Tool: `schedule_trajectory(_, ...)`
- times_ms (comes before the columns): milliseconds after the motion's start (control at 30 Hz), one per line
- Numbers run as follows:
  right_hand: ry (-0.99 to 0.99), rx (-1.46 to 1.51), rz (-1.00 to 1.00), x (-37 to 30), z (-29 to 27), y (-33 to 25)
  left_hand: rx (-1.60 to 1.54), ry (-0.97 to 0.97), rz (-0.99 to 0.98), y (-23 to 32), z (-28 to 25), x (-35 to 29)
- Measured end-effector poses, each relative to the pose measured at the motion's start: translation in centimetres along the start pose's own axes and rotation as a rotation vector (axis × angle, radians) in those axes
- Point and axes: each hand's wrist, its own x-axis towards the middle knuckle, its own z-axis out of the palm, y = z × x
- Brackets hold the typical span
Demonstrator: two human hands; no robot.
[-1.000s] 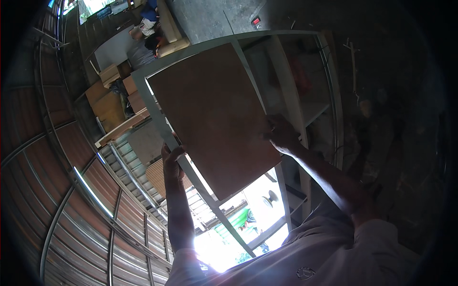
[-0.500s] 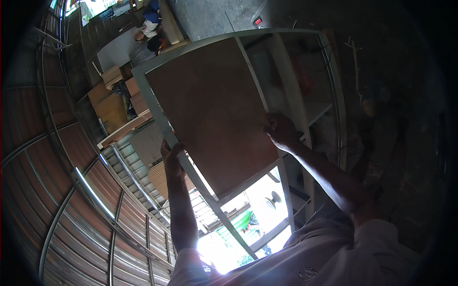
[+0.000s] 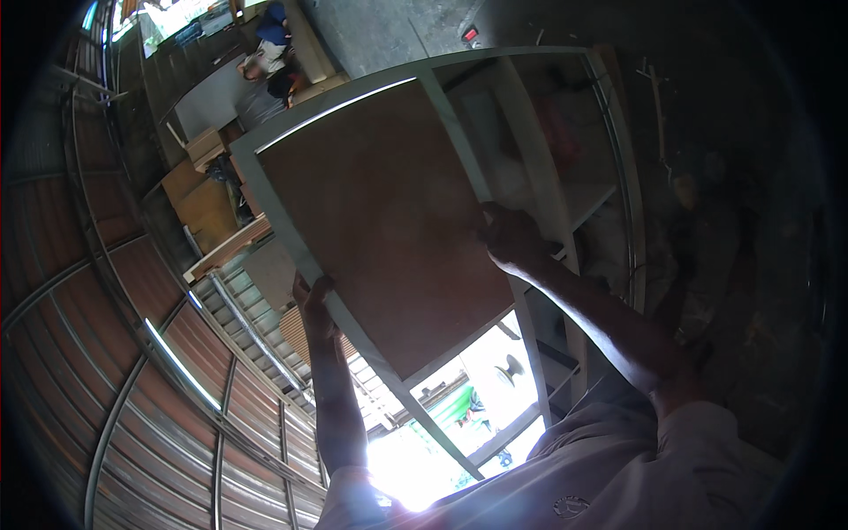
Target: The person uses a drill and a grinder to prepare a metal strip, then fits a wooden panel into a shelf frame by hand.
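A brown rectangular panel point(image 3: 389, 221) sits within a grey-green wooden frame point(image 3: 287, 208) in front of me, with a thin bright gap along its far edge. My left hand point(image 3: 314, 300) is closed around the frame's left bar, its thumb near the panel's edge. At the panel's right edge, beside the middle bar of the frame, my right hand point(image 3: 514, 237) has its fingers curled. Whatever lies in those fingers is too dark to make out.
Open compartments with a shelf point(image 3: 590, 205) lie right of the panel. Another person point(image 3: 269, 57) is at the far left, near boards point(image 3: 199, 203). A corrugated metal surface point(image 3: 168, 353) fills the left side. Bright light comes through the near opening point(image 3: 477, 389).
The panel has shifted within the frame: the bright gap along its left edge has closed, and one along its far edge has appeared. My left hand and the frame have moved slightly left.
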Motion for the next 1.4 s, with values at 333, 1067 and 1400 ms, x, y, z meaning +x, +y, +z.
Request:
schedule_trajectory(333,0.299,0.091,-0.17,0.2,1.7,0.7,0.022,0.107,-0.042,-0.2,-0.7,-0.5)
schedule_trajectory(1067,0.336,0.158,0.007,0.1,1.6,-0.4,0.106,0.148,-0.028,0.1,-0.4,-1.0)
schedule_trajectory(1400,0.162,0.275,0.1,-3.5,3.3,3.6,0.191,0.187,-0.025,-0.1,-0.9,-0.7)
